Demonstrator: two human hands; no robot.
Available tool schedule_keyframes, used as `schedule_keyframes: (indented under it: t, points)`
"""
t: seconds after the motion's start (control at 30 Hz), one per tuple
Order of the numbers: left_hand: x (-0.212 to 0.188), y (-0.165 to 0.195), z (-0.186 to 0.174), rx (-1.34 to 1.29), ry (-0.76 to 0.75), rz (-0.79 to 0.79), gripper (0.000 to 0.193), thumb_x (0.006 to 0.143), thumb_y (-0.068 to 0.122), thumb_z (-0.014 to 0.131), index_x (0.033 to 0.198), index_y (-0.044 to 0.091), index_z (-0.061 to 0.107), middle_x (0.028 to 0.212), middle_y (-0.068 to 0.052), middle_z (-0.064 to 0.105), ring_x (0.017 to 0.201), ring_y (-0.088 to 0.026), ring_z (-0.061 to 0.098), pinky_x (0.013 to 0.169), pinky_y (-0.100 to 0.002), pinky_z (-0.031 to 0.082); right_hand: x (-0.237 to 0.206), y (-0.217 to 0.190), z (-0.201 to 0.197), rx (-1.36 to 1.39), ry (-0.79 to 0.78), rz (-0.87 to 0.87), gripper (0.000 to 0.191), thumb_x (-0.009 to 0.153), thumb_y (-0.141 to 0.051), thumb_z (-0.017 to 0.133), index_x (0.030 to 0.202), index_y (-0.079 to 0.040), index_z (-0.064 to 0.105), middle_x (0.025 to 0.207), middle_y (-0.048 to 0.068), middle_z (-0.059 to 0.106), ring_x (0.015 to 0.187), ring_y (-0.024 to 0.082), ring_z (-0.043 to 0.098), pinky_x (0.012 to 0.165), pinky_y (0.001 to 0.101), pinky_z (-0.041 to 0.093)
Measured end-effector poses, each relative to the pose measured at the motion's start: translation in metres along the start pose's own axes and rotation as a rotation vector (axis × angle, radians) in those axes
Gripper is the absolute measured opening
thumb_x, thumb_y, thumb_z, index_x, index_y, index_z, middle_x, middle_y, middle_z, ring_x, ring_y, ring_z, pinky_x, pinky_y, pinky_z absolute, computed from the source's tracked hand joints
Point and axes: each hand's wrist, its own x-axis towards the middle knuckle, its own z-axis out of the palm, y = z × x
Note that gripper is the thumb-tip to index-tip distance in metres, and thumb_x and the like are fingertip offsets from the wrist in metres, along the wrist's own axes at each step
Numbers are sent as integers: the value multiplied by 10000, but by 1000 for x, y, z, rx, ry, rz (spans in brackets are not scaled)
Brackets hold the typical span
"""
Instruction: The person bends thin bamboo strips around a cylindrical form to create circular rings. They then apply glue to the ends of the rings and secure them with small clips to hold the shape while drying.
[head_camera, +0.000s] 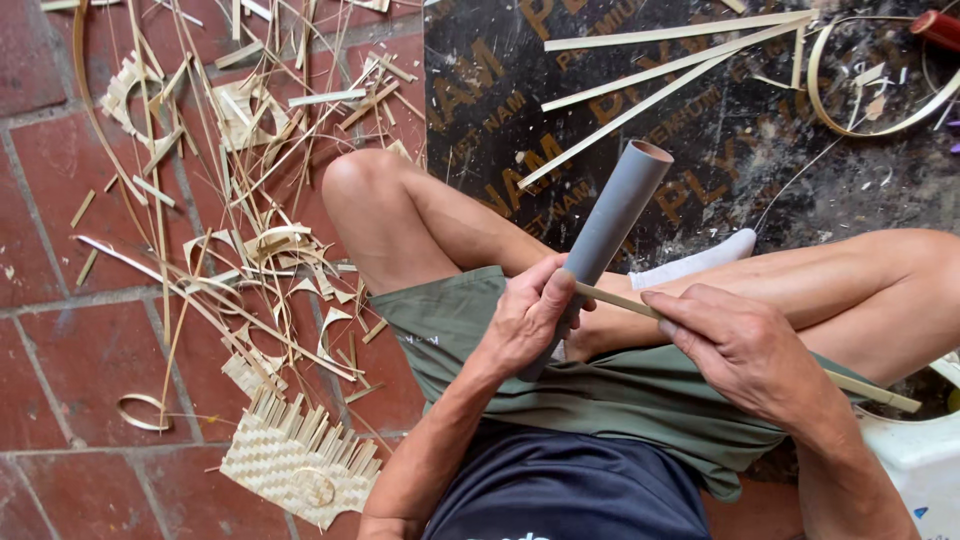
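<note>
Landmark: grey plastic pipe (606, 228), held slanted above the lap, open end up and away from the body.
Left hand (527, 318): was wrapped round the lower end of the pipe; fingers (553, 296) were closed on it, thumb pressed where the strip met the pipe.
Right hand (742, 352): was found just right of the pipe; fingers curled and pinched on the bamboo strip (618, 300), index laid along it.
Strip: was run from the pipe's lower part, under the right hand, its far end (880, 395) sticking out well to the right.
Step in hand: judged to be the strip being seated against the pipe, held taut between both hands.
Next move, as judged: a firm thumb hold at the pipe and even tension along the strip would be called for; a slack strip could slip.
Left of the pipe: a woven bamboo mat piece (300, 462) and scattered shavings (262, 245) were noted on the red tile floor (60, 180).
Beyond the pipe: a dark printed board (760, 150) with long slats (660, 62) was seen.
</note>
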Motion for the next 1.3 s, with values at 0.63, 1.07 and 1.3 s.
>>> schedule_keyframes:
  t: [0.63, 1.07, 1.3]
  points:
    - [52, 4, 24, -74, -162, 9, 628, 1011, 635, 476, 1093, 25, 602, 907, -64, 700, 717, -96, 637, 596, -249, 549, -4, -18, -39, -322, 161, 11, 285, 848, -65, 698, 1131, -27, 714, 962, 126, 725, 873, 301, 713, 742, 392, 565]
    - [36, 27, 6, -90, -460, 54, 675, 1074, 645, 445, 1021, 0, 637, 873, -95, 718, 718, -127, 678, 646, -273, 562, -61, -10, -51, -400, -162, 284, 222, 820, -340, 798, 973, -180, 804, 795, 11, 772, 723, 221, 741, 651, 366, 572]
    - [12, 75, 13, 49, -1114, -227, 655, 1111, 598, 443, 1142, -8, 690, 900, -67, 716, 707, -111, 621, 625, -275, 527, 21, 19, -64, -500, 49, -693, 240, 860, -153, 631, 1010, 28, 677, 1014, 188, 736, 950, 326, 732, 889, 440, 583]
